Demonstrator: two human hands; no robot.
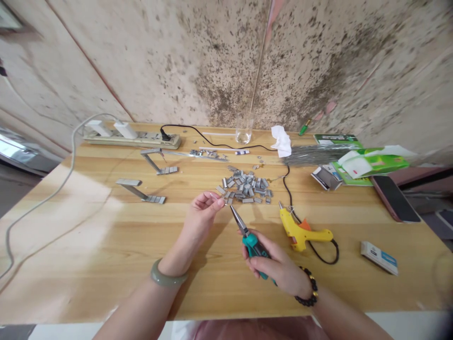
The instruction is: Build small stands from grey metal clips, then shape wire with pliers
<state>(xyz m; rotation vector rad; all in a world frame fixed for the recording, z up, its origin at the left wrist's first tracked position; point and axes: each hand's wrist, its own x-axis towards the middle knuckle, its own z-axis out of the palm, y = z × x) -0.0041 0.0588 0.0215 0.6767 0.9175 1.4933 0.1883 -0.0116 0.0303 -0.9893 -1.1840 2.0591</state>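
Note:
My left hand (207, 208) is closed in a pinch on a small, thin piece, perhaps a bit of wire, too small to make out fully. My right hand (271, 262) is wrapped round the teal and black handles of long-nosed pliers (252, 242). The pliers' tips point up and left, close to the left fingertips. Just beyond both hands lies a heap of small grey metal staple strips (247, 186). Off to the left stand two bent shapes built from such strips, a nearer one (136, 189) and a farther one (152, 160).
A yellow glue gun (300, 231) with a black cord lies right of the pliers. Farther back are a power strip (141, 139), a clear glass (244, 132), a crumpled tissue (281, 140) and a bundle of wires (314, 154). A phone (396, 198) and small box (379, 257) lie right.

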